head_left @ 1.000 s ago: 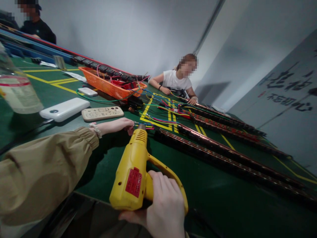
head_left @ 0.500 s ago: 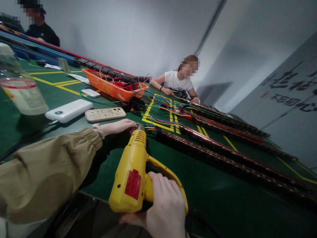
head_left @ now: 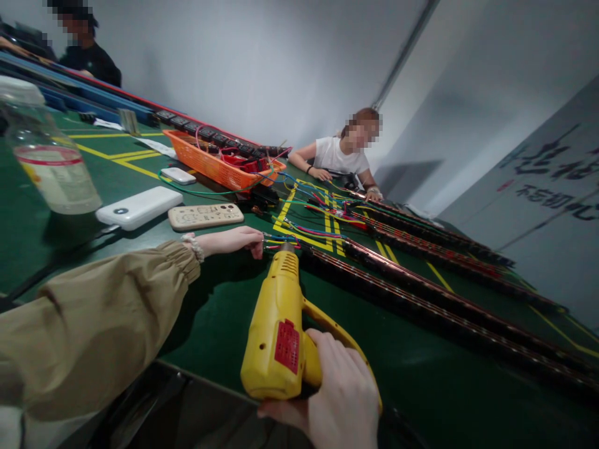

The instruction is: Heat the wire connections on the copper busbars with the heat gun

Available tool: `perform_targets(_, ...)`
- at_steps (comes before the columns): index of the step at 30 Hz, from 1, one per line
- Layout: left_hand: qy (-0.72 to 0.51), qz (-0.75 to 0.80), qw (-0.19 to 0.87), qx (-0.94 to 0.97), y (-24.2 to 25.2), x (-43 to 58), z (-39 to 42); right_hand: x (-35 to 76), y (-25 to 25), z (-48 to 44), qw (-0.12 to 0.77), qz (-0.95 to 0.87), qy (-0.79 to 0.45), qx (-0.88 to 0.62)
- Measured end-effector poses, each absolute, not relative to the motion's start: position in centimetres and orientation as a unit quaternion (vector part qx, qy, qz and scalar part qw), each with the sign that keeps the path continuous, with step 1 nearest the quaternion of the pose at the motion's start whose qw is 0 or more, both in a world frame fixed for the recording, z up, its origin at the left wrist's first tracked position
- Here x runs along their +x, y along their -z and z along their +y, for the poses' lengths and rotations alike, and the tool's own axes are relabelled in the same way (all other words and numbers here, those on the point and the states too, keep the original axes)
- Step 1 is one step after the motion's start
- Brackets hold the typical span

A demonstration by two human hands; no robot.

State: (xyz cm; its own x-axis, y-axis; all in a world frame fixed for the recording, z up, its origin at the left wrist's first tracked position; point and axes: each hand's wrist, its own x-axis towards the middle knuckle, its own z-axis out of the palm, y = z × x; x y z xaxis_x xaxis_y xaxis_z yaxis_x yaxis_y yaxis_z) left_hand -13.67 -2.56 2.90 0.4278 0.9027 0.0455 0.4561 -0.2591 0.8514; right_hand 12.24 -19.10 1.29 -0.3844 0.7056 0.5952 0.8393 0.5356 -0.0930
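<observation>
A yellow heat gun (head_left: 274, 333) is gripped by my right hand (head_left: 344, 380), its fingers wrapped round the handle. Its metal nozzle (head_left: 287, 247) points away from me at a bundle of coloured wires (head_left: 279, 240), close to where they meet a long dark rail (head_left: 374, 284) with copper strips. My left hand (head_left: 246, 240) pinches the free ends of these wires, left of the nozzle. The wire tips are partly hidden by its fingers. Whether the nozzle touches the wires I cannot tell.
Left on the green table lie a beige phone (head_left: 206, 216), a white power bank (head_left: 140, 207) and a bottle (head_left: 56, 156). An orange basket (head_left: 210, 168) holds parts behind them. More wired rails (head_left: 421, 240) lie to the right. One person (head_left: 344, 153) sits across; another (head_left: 91, 59) is far left.
The heat gun has moved right in my right hand, its nozzle shifting from beside my left fingers along the wires toward the rail. My left hand stays at the wire ends.
</observation>
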Motion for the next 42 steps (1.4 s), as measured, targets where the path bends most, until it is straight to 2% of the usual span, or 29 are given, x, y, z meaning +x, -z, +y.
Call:
perform_targets(12,-0.272,0.427,0.447,0.738,-2.1,-14.2,-1.9,12.7,-0.6,-19.3,0.300,-0.821,0.119,-0.471)
perform_targets(23,-0.269,0.422,0.446,0.742,-2.0,-14.1,-1.7,13.1,-0.9,-19.2,0.284,-0.826,0.122,-0.471)
perform_targets(42,-0.287,0.460,0.416,0.730,-1.5,-14.0,-1.4,9.5,-1.1,-19.6,0.313,-0.824,0.102,-0.462)
